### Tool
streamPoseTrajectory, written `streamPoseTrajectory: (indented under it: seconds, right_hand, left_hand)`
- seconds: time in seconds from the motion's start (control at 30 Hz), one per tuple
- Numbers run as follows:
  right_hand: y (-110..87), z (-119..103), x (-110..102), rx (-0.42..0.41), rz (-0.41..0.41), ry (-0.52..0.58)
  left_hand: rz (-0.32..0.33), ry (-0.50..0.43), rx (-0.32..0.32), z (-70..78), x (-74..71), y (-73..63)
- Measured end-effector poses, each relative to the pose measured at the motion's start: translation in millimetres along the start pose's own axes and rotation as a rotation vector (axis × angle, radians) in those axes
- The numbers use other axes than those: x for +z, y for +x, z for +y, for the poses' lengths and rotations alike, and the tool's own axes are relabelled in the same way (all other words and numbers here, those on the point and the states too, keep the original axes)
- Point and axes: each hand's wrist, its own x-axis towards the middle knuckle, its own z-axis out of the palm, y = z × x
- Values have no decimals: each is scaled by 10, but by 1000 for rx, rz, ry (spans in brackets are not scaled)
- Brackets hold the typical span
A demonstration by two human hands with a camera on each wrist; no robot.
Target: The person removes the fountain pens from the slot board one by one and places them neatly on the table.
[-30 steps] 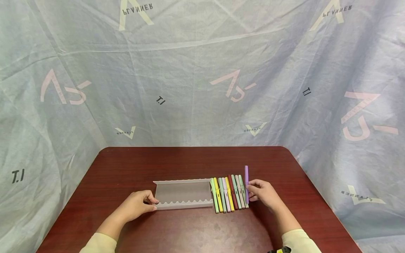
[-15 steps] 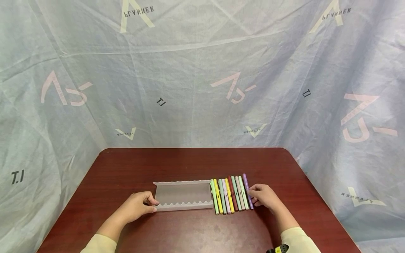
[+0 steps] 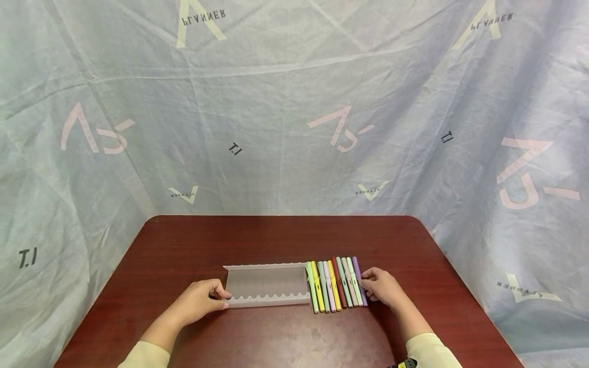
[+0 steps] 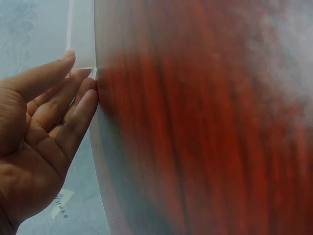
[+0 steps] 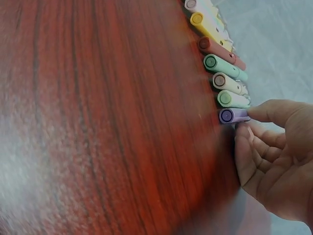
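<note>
A translucent pen tray (image 3: 267,301) with scalloped edges lies on the table, no pens inside it. My left hand (image 3: 202,299) pinches its near left corner between thumb and fingers; the left wrist view shows this left hand (image 4: 44,127) at the tray's end (image 4: 82,44). Right of the tray, several pens lie side by side in a row, among them a yellow pen (image 3: 317,286) and a dark red pen (image 3: 339,281). At the row's right end is a purple pen (image 3: 356,266), pinched at its side by the thumb and fingers of my right hand (image 3: 382,286).
The dark red wooden table (image 3: 276,337) has rounded far corners. Grey printed cloth (image 3: 285,128) hangs behind it and along both sides. In the right wrist view, the ends of the pens, such as the green pen (image 5: 211,62), face the near side.
My right hand has lowered the purple pen onto the table and brought it left against the row's right end. My left hand keeps its place on the tray.
</note>
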Motion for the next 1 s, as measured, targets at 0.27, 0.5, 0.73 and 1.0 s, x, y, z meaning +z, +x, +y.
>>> streamPoseTrajectory:
  seconds: [0.27, 0.5, 0.73, 1.0]
  right_hand:
    - [21, -19, -26, -26, -41, 25]
    - [15, -1, -66, -35, -59, 11]
    - [35, 12, -77, -31, -62, -27]
    - [43, 2, -50, -6, -50, -6]
  left_hand:
    - [8, 7, 6, 8, -25, 3]
    - [13, 9, -15, 41, -2, 0]
    - [23, 10, -11, 66, -14, 14]
    - [2, 4, -14, 48, -3, 0]
